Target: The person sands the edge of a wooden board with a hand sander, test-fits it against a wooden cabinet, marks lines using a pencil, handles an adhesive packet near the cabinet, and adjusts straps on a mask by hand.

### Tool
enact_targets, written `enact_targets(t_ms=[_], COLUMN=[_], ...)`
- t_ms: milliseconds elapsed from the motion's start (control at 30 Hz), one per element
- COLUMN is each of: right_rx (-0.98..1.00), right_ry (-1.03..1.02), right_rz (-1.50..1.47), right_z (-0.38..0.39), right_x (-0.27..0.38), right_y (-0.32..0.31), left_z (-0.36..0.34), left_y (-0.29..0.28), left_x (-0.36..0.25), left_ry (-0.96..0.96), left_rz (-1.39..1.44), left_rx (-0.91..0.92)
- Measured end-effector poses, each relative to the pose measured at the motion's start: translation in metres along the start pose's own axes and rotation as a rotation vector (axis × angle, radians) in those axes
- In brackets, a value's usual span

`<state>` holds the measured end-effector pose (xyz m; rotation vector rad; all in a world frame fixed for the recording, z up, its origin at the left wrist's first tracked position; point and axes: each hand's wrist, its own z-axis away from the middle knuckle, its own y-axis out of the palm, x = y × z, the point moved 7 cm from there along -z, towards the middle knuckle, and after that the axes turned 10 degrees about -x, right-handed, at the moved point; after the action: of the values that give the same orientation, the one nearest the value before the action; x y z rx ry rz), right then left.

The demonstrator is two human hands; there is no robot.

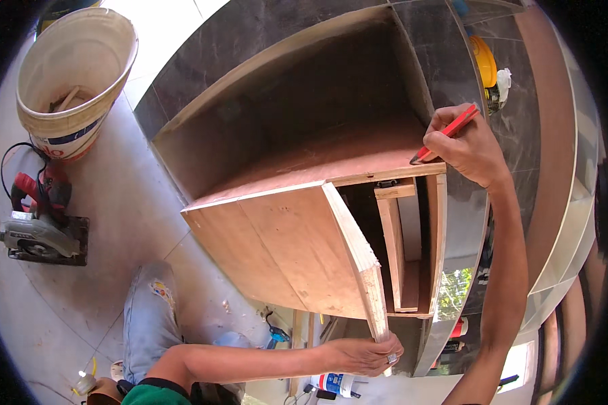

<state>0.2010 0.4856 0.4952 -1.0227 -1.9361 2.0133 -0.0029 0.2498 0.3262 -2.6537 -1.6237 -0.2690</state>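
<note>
A red carpenter's pencil is pinched in my right hand, its dark tip down at the front right corner of the reddish wooden cabinet top. My left hand is closed round the lower edge of a plywood door. The door stands swung out from the wooden cabinet frame. Through the gap shows a narrow inner wooden frame inside the dark opening. How the door is fixed on its far side is hidden.
A circular saw lies on the tiled floor at left, below a white bucket. Dark tiled surround encloses the cabinet. A yellow hard hat rests at upper right. A blue tool and a white tub lie near the bottom.
</note>
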Motion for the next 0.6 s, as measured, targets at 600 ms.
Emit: enact_targets(t_ms=[600], right_rx=[0.016], right_ry=[-0.025], right_rz=[0.025], right_z=[-0.0031], right_x=[-0.0009], right_y=[0.0031], left_z=[-0.0015], left_y=[0.0026], left_x=[-0.0021], left_ry=[-0.028], left_rz=[0.011], left_rx=[-0.016])
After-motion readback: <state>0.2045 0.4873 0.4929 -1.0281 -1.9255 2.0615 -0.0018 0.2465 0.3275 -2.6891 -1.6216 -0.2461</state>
